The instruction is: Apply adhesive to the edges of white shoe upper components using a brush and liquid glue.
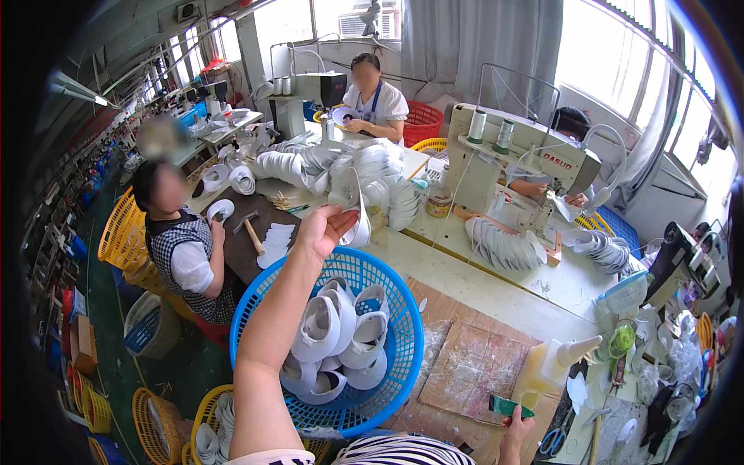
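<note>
My left hand (329, 230) reaches out over the far rim of a blue plastic basket (411, 310). Its fingers are on the edge of a curved white shoe upper (359, 225), which stands tilted in front of the stacked pieces. More white shoe uppers (318, 329) lie heaped inside the basket. Low on the right, my right hand (514, 435) grips a flat green tool (511, 408) over a stained cardboard sheet (473, 364). Beside that tool stands a translucent bottle of yellowish liquid (542, 372) with a pale nozzle.
Stacks of white pieces (302, 167) cover the far table. A hammer (251, 231) lies on a dark mat at left, near a co-worker (182, 248). Two more people sit at sewing machines (504, 155). Scissors (554, 440) and cluttered tools lie at right. Yellow baskets (155, 411) stand below.
</note>
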A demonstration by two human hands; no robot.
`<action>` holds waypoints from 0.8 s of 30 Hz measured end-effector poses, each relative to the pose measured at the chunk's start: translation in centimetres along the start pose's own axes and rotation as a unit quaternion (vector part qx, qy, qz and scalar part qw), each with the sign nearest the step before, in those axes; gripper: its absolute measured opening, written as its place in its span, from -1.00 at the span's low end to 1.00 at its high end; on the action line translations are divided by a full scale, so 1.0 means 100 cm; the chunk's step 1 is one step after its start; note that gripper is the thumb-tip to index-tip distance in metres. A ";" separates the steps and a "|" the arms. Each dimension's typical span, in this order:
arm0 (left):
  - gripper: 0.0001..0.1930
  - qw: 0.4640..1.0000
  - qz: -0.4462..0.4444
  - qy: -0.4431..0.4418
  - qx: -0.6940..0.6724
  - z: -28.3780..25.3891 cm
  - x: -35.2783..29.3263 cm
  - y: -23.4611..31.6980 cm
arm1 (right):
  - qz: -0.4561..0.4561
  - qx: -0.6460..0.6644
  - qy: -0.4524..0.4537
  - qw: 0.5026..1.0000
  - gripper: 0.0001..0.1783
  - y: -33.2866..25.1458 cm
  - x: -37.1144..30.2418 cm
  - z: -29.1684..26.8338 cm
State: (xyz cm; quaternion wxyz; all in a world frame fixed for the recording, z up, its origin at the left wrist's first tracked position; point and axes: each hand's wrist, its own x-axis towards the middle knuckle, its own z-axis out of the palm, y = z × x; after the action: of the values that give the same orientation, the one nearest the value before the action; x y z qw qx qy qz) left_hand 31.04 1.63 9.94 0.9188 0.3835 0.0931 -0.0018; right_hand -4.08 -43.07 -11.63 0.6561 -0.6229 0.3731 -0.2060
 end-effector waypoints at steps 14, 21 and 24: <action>-0.85 0.995 0.013 0.037 0.088 0.011 0.057 -0.012 | 0.003 -0.007 0.017 1.000 -0.77 0.010 0.003 0.002; -0.78 0.992 -0.004 0.030 0.122 0.006 0.071 -0.025 | 0.012 -0.004 0.012 1.000 -0.78 0.005 -0.001 0.005; -0.77 0.991 -0.019 0.022 0.131 0.004 0.071 -0.035 | 0.016 -0.008 0.007 1.000 -0.78 0.003 -0.001 0.008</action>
State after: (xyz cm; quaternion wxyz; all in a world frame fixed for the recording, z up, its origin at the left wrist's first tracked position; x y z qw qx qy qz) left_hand 37.83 -0.64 6.47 0.8580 0.4991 0.1192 -0.0229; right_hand -3.57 -42.46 -11.93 0.6517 -0.6204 0.3894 -0.1969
